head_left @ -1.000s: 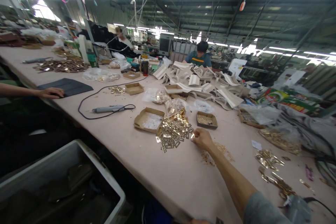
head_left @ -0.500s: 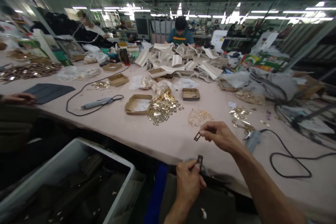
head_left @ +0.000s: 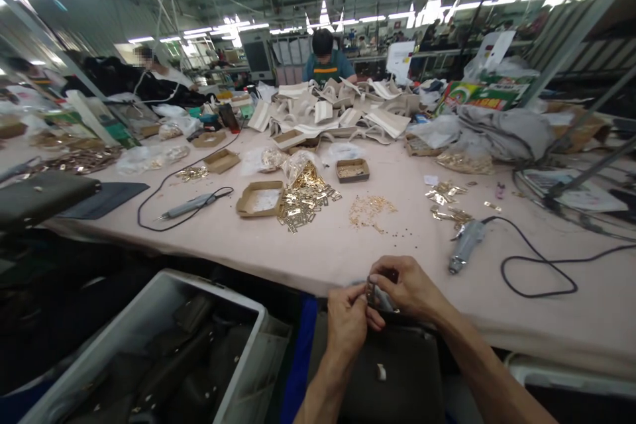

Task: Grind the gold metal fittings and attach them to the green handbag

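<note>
At the table's front edge my two hands meet. My left hand is closed, pinching a small dark tab upright between thumb and fingers. Fingers of my right hand are pressed together at the tab's upper end; the slotted metal plate they carry is mostly hidden there. Below the hands lies a dark olive bag with a small shiny metal fitting on its face. Beyond them on the table are a heap of slotted metal plates and scattered tiny gold pieces.
An electric screwdriver with a looped cord lies at right, another electric screwdriver at left. Cardboard trays and a pile of beige pieces stand farther back. A grey crate of dark bags is at lower left. A person sits opposite.
My right hand has come down and inward with the slotted plate to meet the tab in my left hand. The view has shifted slightly. At far left, a dark bag now shows above the dark sheet.
</note>
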Tool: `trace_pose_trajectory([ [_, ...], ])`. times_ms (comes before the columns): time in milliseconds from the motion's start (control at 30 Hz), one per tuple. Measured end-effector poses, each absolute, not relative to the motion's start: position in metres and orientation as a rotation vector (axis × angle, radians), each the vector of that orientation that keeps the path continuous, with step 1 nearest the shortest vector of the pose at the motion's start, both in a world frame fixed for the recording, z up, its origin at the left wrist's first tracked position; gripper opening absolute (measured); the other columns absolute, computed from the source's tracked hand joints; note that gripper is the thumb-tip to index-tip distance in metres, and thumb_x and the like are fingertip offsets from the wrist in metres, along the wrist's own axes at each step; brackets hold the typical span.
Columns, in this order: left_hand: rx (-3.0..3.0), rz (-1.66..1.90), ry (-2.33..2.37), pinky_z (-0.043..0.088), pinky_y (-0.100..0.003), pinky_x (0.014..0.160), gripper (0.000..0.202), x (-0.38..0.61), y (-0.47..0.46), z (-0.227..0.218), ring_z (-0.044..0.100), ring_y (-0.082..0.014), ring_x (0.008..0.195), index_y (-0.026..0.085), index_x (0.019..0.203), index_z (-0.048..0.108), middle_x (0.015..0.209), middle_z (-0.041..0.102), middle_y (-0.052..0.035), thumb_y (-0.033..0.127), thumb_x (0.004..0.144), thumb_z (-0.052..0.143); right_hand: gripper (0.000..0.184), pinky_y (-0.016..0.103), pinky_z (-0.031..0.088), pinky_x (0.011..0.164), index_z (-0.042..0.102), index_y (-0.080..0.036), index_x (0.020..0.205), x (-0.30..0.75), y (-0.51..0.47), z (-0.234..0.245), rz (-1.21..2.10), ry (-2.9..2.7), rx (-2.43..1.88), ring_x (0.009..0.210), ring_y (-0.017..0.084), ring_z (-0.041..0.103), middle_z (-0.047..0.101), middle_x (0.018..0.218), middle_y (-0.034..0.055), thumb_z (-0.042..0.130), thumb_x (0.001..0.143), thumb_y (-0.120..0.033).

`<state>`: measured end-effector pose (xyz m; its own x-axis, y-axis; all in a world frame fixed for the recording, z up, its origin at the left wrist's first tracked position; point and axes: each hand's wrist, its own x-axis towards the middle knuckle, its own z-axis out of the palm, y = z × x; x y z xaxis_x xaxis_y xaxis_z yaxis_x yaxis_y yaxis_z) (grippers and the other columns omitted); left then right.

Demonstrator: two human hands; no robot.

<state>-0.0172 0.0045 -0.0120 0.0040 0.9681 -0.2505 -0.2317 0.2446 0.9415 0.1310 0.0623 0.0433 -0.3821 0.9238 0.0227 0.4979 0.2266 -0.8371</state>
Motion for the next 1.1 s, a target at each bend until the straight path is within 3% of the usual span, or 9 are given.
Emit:
trace_pose_trajectory([
  [333,0.859,1.140,1.176,0.053,-0.022,0.044,0.036,-0.016,0.002,-0.009,0.063,-0.0150,0.040,0.005,0.101,0.078,0.052,0.071,-0.0071,0.019,0.082,0.051,0.014,0.027,0.044,0.066,0.076,-0.018,0.078,0.135,0.057,0.036,1.026,-1.945,-1.289,0.069,0.016,0.063,0.073,0.072,0.0004,0.063,0.083,-0.019],
  [567,0.862,1.142,1.146,0.054,-0.022,0.046,0.033,-0.015,0.003,-0.005,0.062,-0.0144,0.040,0.005,0.095,0.078,0.052,0.070,-0.0079,0.021,0.082,0.053,0.016,0.026,0.042,0.061,0.075,-0.017,0.078,0.134,0.053,0.027,1.066,-1.816,-1.326,0.065,0.015,0.061,0.072,0.070,0.0003,0.061,0.085,-0.022],
  [933,0.970,1.133,1.158,0.054,-0.022,0.048,0.032,-0.012,0.000,-0.002,0.065,-0.0155,0.045,0.007,0.106,0.077,0.055,0.071,-0.0068,0.022,0.086,0.056,0.018,0.027,0.041,0.060,0.073,-0.017,0.078,0.133,0.050,0.023,1.021,-1.780,-1.334,0.063,0.015,0.058,0.068,0.067,0.0004,0.060,0.086,-0.025],
  [1100,1.087,1.154,1.298,0.046,-0.019,0.045,0.026,-0.007,-0.004,0.003,0.058,-0.0123,0.042,0.009,0.101,0.076,0.052,0.068,-0.0046,0.026,0.090,0.061,0.017,0.027,0.044,0.063,0.073,-0.017,0.078,0.133,0.049,0.021,1.061,-1.735,-1.323,0.067,0.017,0.061,0.070,0.070,0.0015,0.062,0.086,-0.027],
])
